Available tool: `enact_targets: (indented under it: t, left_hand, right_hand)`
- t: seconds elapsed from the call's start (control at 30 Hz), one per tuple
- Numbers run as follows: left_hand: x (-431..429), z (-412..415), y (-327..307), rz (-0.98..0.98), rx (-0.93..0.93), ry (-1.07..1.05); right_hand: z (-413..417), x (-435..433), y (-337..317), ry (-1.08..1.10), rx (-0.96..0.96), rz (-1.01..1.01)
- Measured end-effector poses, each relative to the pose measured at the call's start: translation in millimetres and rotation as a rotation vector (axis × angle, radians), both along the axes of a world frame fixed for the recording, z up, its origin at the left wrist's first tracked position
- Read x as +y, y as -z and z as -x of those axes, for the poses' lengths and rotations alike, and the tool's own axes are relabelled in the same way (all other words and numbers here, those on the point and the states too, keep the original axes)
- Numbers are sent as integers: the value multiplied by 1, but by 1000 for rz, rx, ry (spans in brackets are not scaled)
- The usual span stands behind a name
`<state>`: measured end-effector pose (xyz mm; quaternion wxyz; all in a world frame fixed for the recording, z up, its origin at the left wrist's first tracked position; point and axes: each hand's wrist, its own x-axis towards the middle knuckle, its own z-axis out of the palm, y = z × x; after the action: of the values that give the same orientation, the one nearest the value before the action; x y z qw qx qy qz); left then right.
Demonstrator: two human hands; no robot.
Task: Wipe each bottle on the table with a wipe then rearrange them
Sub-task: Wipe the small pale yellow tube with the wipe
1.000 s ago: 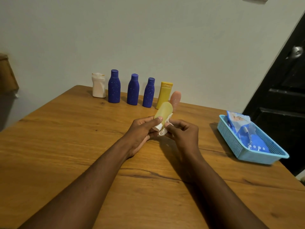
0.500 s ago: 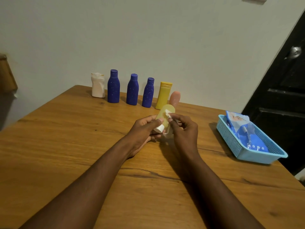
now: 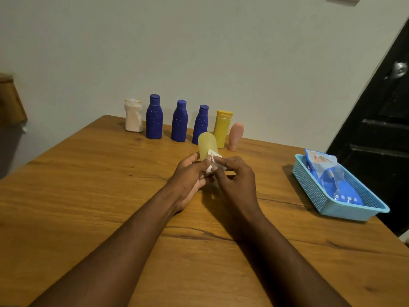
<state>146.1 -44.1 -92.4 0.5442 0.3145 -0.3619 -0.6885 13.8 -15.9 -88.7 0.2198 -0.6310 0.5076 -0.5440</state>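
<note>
My left hand point(image 3: 190, 173) grips a pale yellow bottle point(image 3: 207, 144) by its lower end, its rounded end pointing up and away over the middle of the table. My right hand point(image 3: 234, 176) pinches a small white wipe point(image 3: 213, 159) against the bottle's side. Along the far edge stand a white bottle point(image 3: 133, 116), three blue bottles point(image 3: 154, 117) point(image 3: 179, 121) point(image 3: 201, 125), a yellow bottle point(image 3: 222, 128) and a pink bottle point(image 3: 235, 136).
A light blue plastic basket point(image 3: 332, 209) with a blue pack of wipes point(image 3: 332, 180) sits at the table's right edge. The wooden table point(image 3: 88, 196) meets a pale wall behind. A dark door point(image 3: 380, 129) stands to the right.
The pale yellow bottle has tilted more upright and shifted slightly left. My right hand has carried the wipe up from the bottle's lower end onto its side.
</note>
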Motion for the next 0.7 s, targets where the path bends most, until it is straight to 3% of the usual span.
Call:
enact_targets:
  t: [0.2,0.43,0.7]
  left_hand:
    - [-4,0,-1,-45,31,-66]
    - [-3,5,0,-14,-52,-69]
    - [-6,3,3,-22,-58,-152]
  right_hand:
    - [4,0,2,-2,107,12]
    - [8,-4,2,67,37,-15]
    - [1,-3,5,41,389,221]
